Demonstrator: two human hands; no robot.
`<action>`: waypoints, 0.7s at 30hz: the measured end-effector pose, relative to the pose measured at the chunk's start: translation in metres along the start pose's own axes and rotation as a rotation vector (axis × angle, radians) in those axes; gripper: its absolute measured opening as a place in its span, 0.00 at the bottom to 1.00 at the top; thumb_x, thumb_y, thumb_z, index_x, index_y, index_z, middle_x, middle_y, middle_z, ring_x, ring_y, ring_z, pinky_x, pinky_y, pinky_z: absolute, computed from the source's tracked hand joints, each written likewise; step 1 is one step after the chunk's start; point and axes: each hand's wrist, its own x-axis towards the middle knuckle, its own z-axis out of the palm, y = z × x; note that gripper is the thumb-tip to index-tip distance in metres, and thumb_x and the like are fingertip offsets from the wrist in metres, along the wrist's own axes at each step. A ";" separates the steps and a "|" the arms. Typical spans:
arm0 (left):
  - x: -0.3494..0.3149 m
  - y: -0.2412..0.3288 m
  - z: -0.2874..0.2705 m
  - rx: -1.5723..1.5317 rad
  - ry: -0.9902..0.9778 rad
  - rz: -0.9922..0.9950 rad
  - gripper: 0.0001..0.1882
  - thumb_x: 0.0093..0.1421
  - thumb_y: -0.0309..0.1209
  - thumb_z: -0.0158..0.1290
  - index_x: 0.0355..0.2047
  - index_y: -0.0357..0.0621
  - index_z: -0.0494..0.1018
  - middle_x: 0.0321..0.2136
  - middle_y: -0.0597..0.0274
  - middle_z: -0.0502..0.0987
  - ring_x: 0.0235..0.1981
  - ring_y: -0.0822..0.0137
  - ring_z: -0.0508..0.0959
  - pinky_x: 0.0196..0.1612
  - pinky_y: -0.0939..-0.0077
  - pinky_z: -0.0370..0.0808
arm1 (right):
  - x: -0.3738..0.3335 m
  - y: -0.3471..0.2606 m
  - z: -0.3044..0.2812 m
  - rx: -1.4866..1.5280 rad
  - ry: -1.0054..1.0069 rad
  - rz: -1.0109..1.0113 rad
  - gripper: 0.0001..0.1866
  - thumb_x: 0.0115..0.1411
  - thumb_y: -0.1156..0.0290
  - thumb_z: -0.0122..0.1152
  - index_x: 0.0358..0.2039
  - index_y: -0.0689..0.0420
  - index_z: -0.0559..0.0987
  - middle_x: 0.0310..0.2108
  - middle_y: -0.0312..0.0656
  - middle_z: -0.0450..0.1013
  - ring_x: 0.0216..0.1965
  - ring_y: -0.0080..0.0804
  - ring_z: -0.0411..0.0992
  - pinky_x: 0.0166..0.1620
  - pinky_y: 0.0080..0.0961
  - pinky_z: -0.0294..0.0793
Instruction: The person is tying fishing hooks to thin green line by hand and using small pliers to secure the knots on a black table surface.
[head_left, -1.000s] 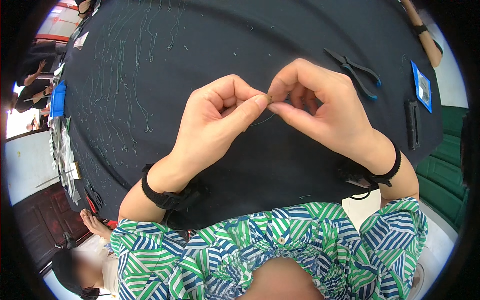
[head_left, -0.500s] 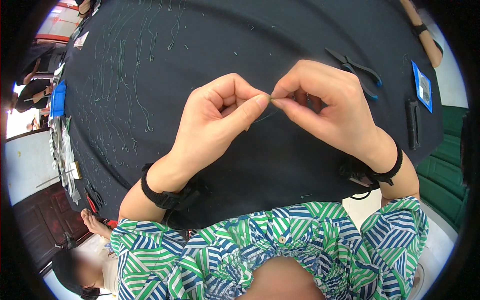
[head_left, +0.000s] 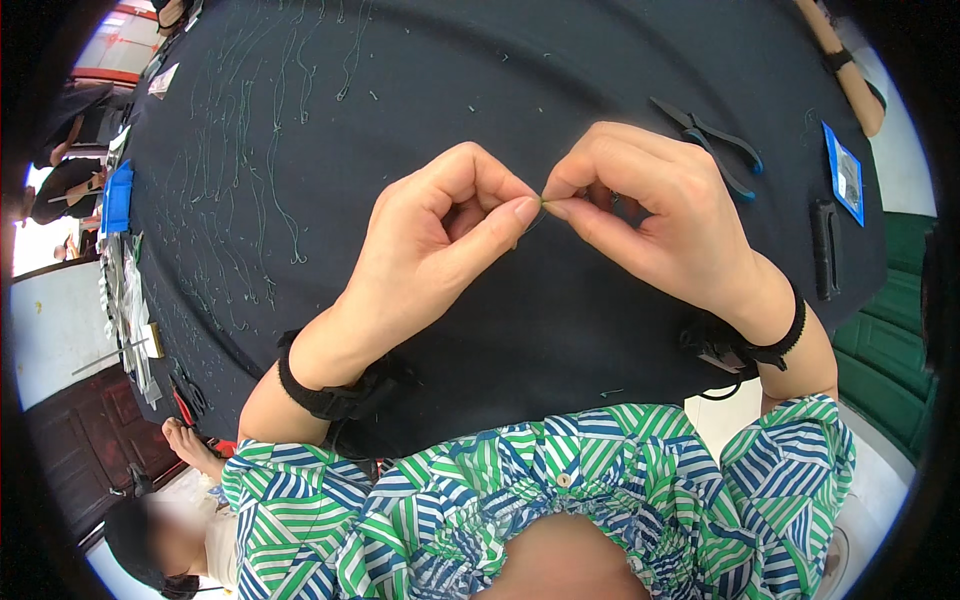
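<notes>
Though near right hand (head_left: 678,200), pliers (head_left: 691,121) on cloth (head_left: 560,330)

Threads (head_left: 276,127) lie across the left half of the tabletop (head_left: 560,320), reaching its far edge. Along the left edge sit a container (head_left: 117,197) and, nearer, a pile of flat items (head_left: 128,290). The left hand (head_left: 425,225) and right hand (head_left: 665,205) are over the middle. Pliers (head_left: 708,142) lie beyond the right hand, left of a packet (head_left: 847,173) by the right edge; a bar (head_left: 826,250) lies just before the packet.
</notes>
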 end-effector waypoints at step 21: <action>-0.002 0.002 0.006 -0.084 0.059 0.006 0.05 0.65 0.29 0.51 0.33 0.41 0.69 0.22 0.80 0.62 0.21 0.88 0.56 0.24 0.90 0.52 | 0.000 0.018 0.007 0.532 -0.092 0.340 0.08 0.62 0.69 0.59 0.34 0.62 0.76 0.28 0.34 0.73 0.30 0.16 0.70 0.33 0.15 0.70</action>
